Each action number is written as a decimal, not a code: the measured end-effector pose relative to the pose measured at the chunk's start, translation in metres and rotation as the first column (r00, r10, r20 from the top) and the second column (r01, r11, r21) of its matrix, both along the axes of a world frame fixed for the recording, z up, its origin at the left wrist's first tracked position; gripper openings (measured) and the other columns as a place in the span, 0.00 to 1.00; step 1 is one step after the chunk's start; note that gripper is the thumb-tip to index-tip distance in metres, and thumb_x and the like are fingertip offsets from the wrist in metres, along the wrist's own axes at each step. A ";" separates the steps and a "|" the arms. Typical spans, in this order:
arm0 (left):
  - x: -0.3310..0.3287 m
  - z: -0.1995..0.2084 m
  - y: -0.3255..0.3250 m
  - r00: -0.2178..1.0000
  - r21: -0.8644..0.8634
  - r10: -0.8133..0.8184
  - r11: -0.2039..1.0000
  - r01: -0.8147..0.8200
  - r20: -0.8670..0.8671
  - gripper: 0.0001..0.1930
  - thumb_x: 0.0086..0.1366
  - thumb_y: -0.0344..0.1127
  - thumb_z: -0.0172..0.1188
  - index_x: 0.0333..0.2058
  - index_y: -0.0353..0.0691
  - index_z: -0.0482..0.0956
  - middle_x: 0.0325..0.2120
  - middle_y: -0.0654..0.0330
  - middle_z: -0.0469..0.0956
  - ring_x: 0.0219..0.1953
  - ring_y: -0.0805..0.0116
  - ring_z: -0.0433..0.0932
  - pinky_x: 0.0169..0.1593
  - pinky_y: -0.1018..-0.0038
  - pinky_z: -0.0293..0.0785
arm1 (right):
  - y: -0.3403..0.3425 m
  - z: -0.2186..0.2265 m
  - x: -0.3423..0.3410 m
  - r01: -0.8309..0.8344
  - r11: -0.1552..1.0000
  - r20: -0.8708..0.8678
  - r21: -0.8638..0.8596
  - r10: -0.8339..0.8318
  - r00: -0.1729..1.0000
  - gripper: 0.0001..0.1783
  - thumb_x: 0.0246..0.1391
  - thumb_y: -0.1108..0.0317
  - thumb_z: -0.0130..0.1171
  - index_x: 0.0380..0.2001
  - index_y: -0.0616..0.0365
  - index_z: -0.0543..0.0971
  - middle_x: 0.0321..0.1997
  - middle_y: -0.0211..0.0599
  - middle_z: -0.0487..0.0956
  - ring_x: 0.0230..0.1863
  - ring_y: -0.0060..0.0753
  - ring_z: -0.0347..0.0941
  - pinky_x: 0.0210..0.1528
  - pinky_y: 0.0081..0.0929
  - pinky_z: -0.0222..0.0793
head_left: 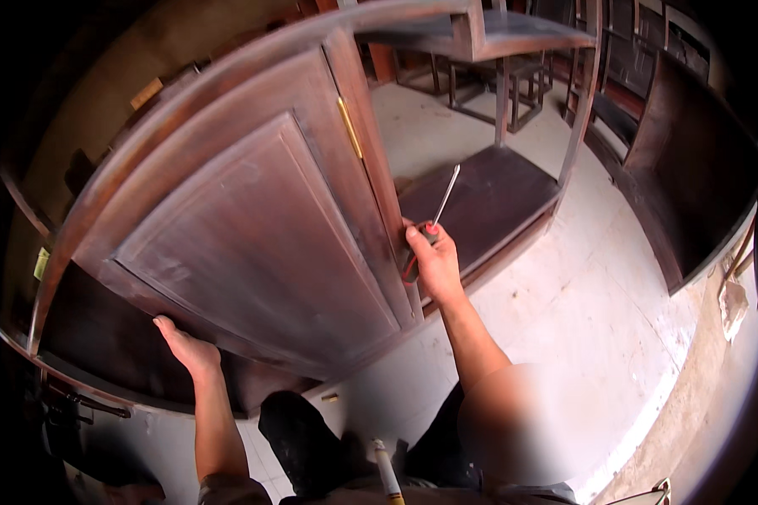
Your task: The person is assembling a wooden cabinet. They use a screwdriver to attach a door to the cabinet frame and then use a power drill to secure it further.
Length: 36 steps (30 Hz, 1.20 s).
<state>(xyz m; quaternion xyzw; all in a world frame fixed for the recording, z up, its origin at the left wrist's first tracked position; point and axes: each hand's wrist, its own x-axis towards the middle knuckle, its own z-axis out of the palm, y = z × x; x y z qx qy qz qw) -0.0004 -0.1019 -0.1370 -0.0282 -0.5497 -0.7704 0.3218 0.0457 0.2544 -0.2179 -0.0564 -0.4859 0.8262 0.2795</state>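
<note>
The right hand [438,263] clasps a screwdriver [432,227]; the open left hand [192,350] touches the door [253,227].

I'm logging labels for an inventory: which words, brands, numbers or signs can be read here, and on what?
None can be read.
Yellow-green patch at far left: too small and blurred to tell whether it bears print.
Screwdriver in the right hand: no legible marking.
Cabinet door: no lettering visible.
</note>
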 end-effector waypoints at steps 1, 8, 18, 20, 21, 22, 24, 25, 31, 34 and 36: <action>-0.004 -0.013 -0.013 1.000 -0.037 -0.012 0.999 0.012 -0.003 0.36 0.72 0.57 0.41 0.67 0.35 0.50 0.68 0.57 0.50 0.67 0.64 0.51 0.70 0.67 0.43 | -0.001 -0.005 0.005 -0.011 1.000 0.055 -0.008 0.011 0.998 0.10 0.60 0.66 0.58 0.37 0.62 0.75 0.50 0.36 0.80 0.43 0.17 0.71 0.47 0.21 0.68; 0.004 -0.049 -0.030 0.997 -0.126 -0.076 0.989 0.077 0.012 0.31 0.71 0.51 0.44 0.65 0.37 0.54 0.65 0.57 0.56 0.65 0.61 0.57 0.68 0.64 0.50 | -0.010 -0.155 0.027 0.073 0.990 0.362 -0.117 -0.026 0.932 0.12 0.57 0.62 0.62 0.35 0.59 0.75 0.27 0.28 0.76 0.29 0.20 0.69 0.34 0.24 0.67; -0.016 -0.082 -0.064 0.965 -0.028 -0.253 0.966 0.255 0.065 0.28 0.67 0.47 0.52 0.60 0.36 0.63 0.60 0.56 0.64 0.60 0.59 0.65 0.64 0.60 0.59 | -0.031 -0.238 0.052 0.072 0.974 0.608 -0.214 0.075 0.790 0.19 0.58 0.59 0.59 0.44 0.63 0.73 0.41 0.40 0.78 0.42 0.35 0.75 0.44 0.36 0.74; -0.021 -0.090 -0.078 0.962 -0.089 -0.236 0.964 0.249 0.136 0.31 0.65 0.51 0.57 0.60 0.38 0.63 0.58 0.57 0.65 0.59 0.59 0.65 0.64 0.59 0.61 | -0.032 -0.243 0.047 0.072 0.967 0.585 -0.246 0.089 0.806 0.20 0.58 0.59 0.59 0.48 0.62 0.72 0.46 0.39 0.77 0.44 0.36 0.75 0.42 0.35 0.75; -0.021 -0.089 -0.077 0.954 -0.199 -0.286 0.934 0.298 0.087 0.32 0.62 0.49 0.60 0.59 0.37 0.63 0.57 0.57 0.66 0.58 0.59 0.66 0.63 0.60 0.63 | -0.034 -0.244 0.043 0.091 0.963 0.578 -0.255 0.076 0.813 0.21 0.59 0.60 0.60 0.49 0.61 0.70 0.47 0.38 0.76 0.47 0.36 0.74 0.41 0.36 0.75; -0.021 -0.086 -0.073 0.938 -0.303 -0.345 0.891 0.339 0.033 0.34 0.60 0.46 0.63 0.59 0.36 0.62 0.56 0.57 0.67 0.57 0.59 0.68 0.62 0.60 0.66 | -0.032 -0.246 0.040 0.103 0.954 0.556 -0.282 0.075 0.827 0.21 0.58 0.61 0.60 0.50 0.60 0.70 0.47 0.38 0.75 0.49 0.36 0.73 0.41 0.37 0.76; -0.018 -0.078 -0.069 0.875 -0.152 -0.483 0.864 0.480 0.021 0.36 0.58 0.47 0.66 0.59 0.35 0.62 0.56 0.57 0.67 0.56 0.59 0.69 0.61 0.60 0.67 | -0.037 -0.236 0.034 0.139 0.968 0.590 -0.210 0.012 0.807 0.20 0.58 0.62 0.60 0.50 0.58 0.71 0.44 0.35 0.75 0.43 0.33 0.73 0.40 0.36 0.76; -0.017 -0.083 -0.073 0.879 -0.143 -0.474 0.868 0.476 0.054 0.38 0.57 0.48 0.68 0.59 0.35 0.62 0.55 0.57 0.68 0.55 0.60 0.70 0.60 0.61 0.67 | -0.039 -0.231 0.033 0.136 0.976 0.572 -0.172 -0.013 0.820 0.19 0.58 0.62 0.60 0.48 0.59 0.72 0.42 0.34 0.74 0.40 0.31 0.72 0.39 0.35 0.76; -0.013 -0.074 -0.055 0.891 -0.097 -0.449 0.886 0.454 0.064 0.38 0.51 0.47 0.72 0.55 0.33 0.66 0.51 0.59 0.71 0.51 0.64 0.71 0.57 0.65 0.68 | -0.039 -0.219 0.027 0.236 0.968 0.455 0.081 -0.247 0.855 0.20 0.59 0.65 0.58 0.53 0.59 0.72 0.27 0.24 0.71 0.23 0.17 0.65 0.25 0.19 0.63; -0.012 -0.078 -0.055 0.907 -0.107 -0.404 0.903 0.416 0.117 0.42 0.52 0.55 0.72 0.56 0.33 0.65 0.51 0.58 0.70 0.51 0.63 0.72 0.57 0.65 0.69 | -0.032 -0.195 0.023 0.243 0.953 0.387 0.180 -0.296 0.873 0.22 0.59 0.66 0.57 0.55 0.61 0.71 0.28 0.24 0.71 0.25 0.16 0.63 0.30 0.18 0.60; -0.009 -0.076 -0.058 0.909 -0.128 -0.402 0.901 0.414 0.115 0.41 0.51 0.55 0.72 0.55 0.32 0.66 0.50 0.58 0.71 0.51 0.63 0.72 0.57 0.66 0.68 | -0.037 -0.142 0.024 0.182 0.965 0.408 0.191 -0.246 0.879 0.23 0.59 0.66 0.58 0.55 0.64 0.71 0.36 0.29 0.75 0.36 0.20 0.67 0.43 0.20 0.62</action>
